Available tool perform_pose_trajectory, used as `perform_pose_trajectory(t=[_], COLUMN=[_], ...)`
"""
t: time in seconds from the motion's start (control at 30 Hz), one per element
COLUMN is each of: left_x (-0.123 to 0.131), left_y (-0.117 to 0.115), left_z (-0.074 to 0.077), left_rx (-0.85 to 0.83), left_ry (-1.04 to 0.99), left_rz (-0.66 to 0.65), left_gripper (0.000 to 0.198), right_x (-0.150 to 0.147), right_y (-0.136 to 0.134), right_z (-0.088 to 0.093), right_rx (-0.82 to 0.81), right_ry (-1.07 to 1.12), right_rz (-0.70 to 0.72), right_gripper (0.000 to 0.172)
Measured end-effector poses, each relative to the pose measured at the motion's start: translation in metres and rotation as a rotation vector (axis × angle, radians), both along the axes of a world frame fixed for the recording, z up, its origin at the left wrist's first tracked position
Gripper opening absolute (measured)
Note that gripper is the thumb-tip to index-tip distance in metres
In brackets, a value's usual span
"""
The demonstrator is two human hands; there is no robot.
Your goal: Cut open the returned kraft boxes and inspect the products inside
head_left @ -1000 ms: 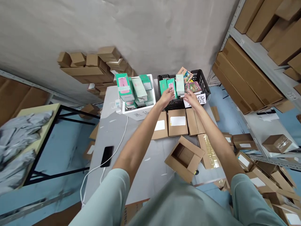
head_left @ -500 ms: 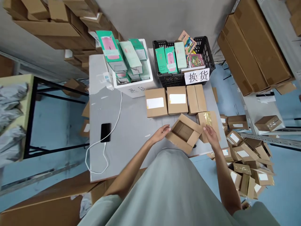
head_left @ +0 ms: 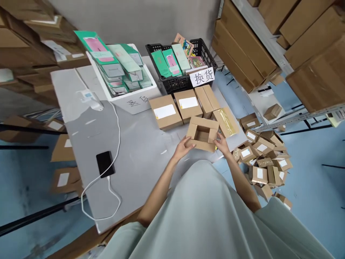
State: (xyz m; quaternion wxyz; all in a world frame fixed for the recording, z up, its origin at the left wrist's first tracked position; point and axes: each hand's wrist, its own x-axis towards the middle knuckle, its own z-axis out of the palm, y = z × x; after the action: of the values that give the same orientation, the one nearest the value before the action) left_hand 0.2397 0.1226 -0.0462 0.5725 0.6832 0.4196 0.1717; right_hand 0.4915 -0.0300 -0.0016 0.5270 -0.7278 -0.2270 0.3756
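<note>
An open cardboard box (head_left: 202,144) with its flaps folded outward sits in front of me, and I see down into its inside. My left hand (head_left: 183,148) grips its left side, thumb over the near flap. On the opposite side, my right hand (head_left: 222,144) has its fingers closed on the right edge. Just behind stand closed cartons: one with a white label (head_left: 165,112), another labelled carton (head_left: 188,103) and a plain one (head_left: 207,100). A carton with shiny tape (head_left: 225,121) lies beyond my right hand.
A white bin (head_left: 134,105) of green boxes and a black crate (head_left: 172,85) with a paper sign line the table's back. A phone (head_left: 105,164) and white cable (head_left: 118,122) lie left. Many cartons (head_left: 265,162) are piled on the floor at right.
The open box has turned and its near edge has levelled out. My left hand has closed onto its left side; my right hand still holds the right side. The view has swung right.
</note>
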Motion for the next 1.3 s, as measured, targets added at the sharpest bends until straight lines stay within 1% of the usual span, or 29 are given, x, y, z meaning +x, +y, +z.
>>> perform_pose_trajectory(t=[0.07,0.13,0.2,0.27,0.3,0.37,0.5,0.6,0.67,0.73,0.83,0.93,1.03,1.1,1.17,1.23,1.3], left_x=[-0.017,-0.032,-0.042,-0.044,-0.042,-0.031,0.002,0.028,0.043,0.057,0.081,0.118,0.171,0.214,0.263,0.317,0.373], left_y=[-0.005,-0.010,-0.015,-0.022,-0.026,-0.035,-0.062,-0.086,-0.102,-0.114,-0.130,-0.149,-0.179,-0.205,-0.234,-0.262,-0.290], left_z=[0.011,0.026,0.041,0.053,0.057,0.061,0.059,0.060,0.061,0.062,0.060,0.056,0.050,0.046,0.043,0.041,0.041], left_rx=[0.043,0.125,0.189,0.184,0.165,0.127,0.080,0.084,0.085,0.070,0.056,0.090,0.118,0.117,0.106,0.098,0.095], left_ry=[-0.050,-0.077,-0.087,-0.102,-0.111,-0.132,-0.169,-0.166,-0.155,-0.139,-0.118,-0.117,-0.117,-0.113,-0.111,-0.102,-0.082], left_rz=[-0.026,-0.051,-0.056,-0.051,-0.054,-0.063,-0.116,-0.183,-0.230,-0.282,-0.395,-0.510,-0.609,-0.683,-0.762,-0.852,-0.946], left_gripper=[0.096,0.100,0.096,0.086,0.080,0.075,0.091,0.100,0.105,0.109,0.108,0.099,0.089,0.083,0.079,0.077,0.076], right_x=[-0.010,-0.019,-0.028,-0.036,-0.041,-0.049,-0.063,-0.069,-0.069,-0.065,-0.049,-0.022,0.015,0.044,0.074,0.103,0.131], right_y=[-0.010,-0.026,-0.049,-0.076,-0.090,-0.119,-0.173,-0.209,-0.229,-0.246,-0.266,-0.286,-0.313,-0.336,-0.364,-0.396,-0.429], right_z=[0.011,0.022,0.034,0.044,0.047,0.053,0.055,0.053,0.050,0.047,0.039,0.028,0.012,0.001,-0.010,-0.019,-0.025], right_rx=[0.045,0.089,0.110,0.107,0.100,0.084,0.057,0.058,0.066,0.074,0.073,0.063,0.075,0.078,0.072,0.054,0.024], right_ry=[0.032,0.046,-0.006,-0.098,-0.140,-0.194,-0.236,-0.233,-0.208,-0.176,-0.158,-0.151,-0.134,-0.128,-0.130,-0.135,-0.141], right_rz=[0.014,0.056,0.115,0.151,0.149,0.089,-0.128,-0.254,-0.322,-0.385,-0.492,-0.602,-0.730,-0.830,-0.926,-1.006,-1.069], right_gripper=[0.113,0.123,0.132,0.139,0.139,0.128,0.098,0.085,0.085,0.092,0.098,0.095,0.096,0.102,0.111,0.118,0.119])
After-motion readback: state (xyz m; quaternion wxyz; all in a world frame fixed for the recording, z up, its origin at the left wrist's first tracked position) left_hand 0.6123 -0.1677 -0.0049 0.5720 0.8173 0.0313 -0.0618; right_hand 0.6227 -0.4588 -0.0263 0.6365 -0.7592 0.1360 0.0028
